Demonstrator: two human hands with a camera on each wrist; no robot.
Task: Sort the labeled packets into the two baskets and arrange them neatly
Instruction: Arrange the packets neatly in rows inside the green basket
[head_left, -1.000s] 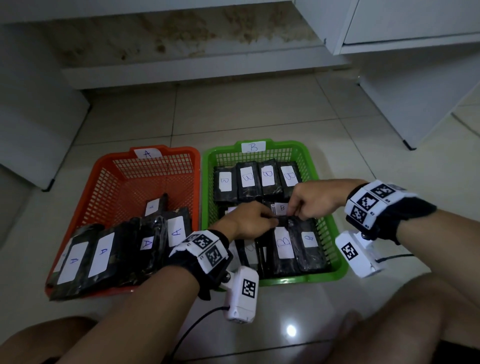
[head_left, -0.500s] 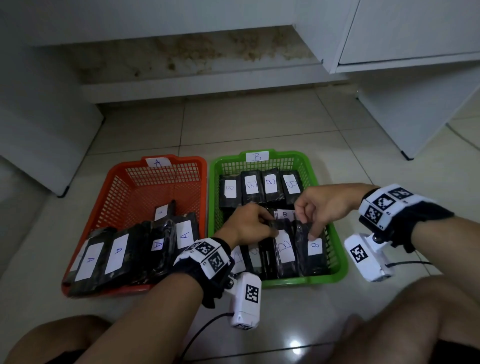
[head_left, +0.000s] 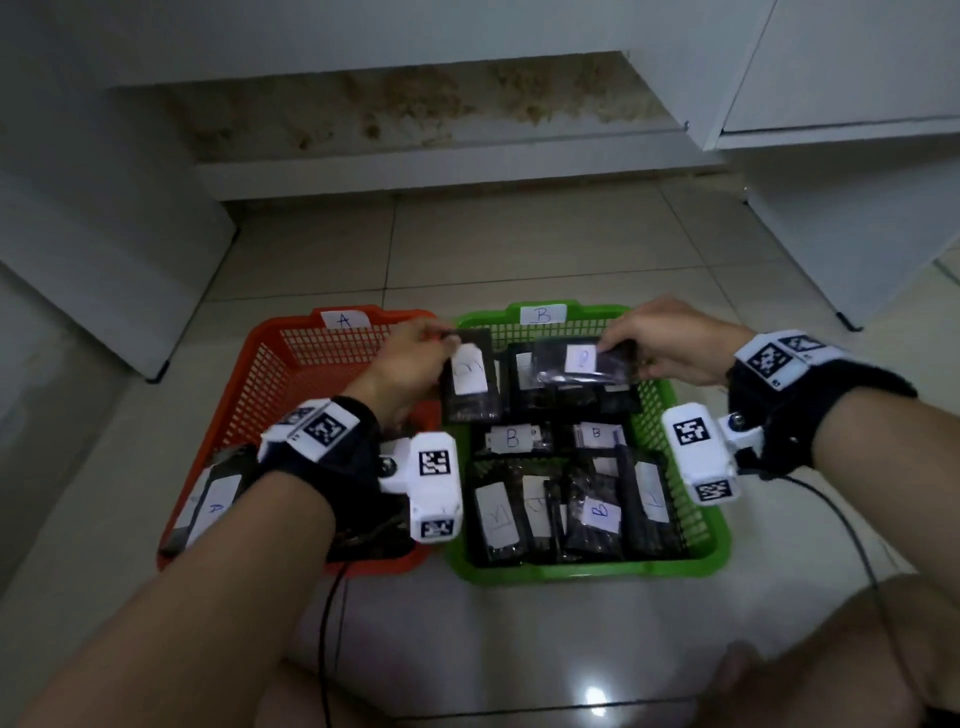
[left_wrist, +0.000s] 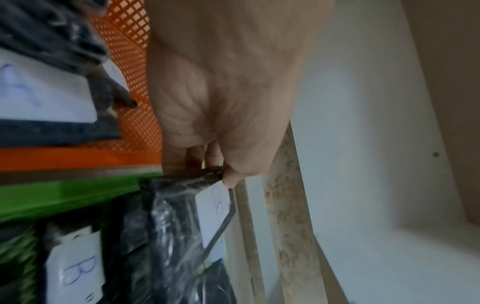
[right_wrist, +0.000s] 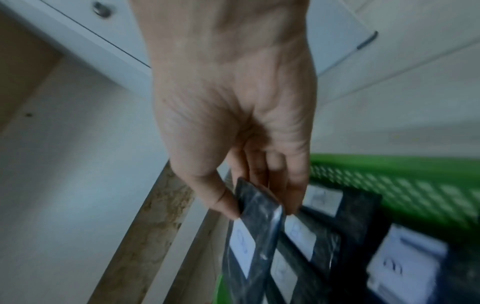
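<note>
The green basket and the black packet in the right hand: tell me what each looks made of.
Green mesh basket: apparently moulded plastic, with uniform colour, a lattice wall and a smooth solid rim.

Black packet with a white label, pinched by the right hand: probably glossy plastic film, since it shows bright crinkled highlights in the right wrist view. The label looks like matt paper.

Pale tiled floor; orange basket touching green basket.

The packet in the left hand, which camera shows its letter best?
The left wrist view: the packet hangs from the left hand, its B label close. The head view shows it whole, letter unclear. The right wrist view misses it.
</note>
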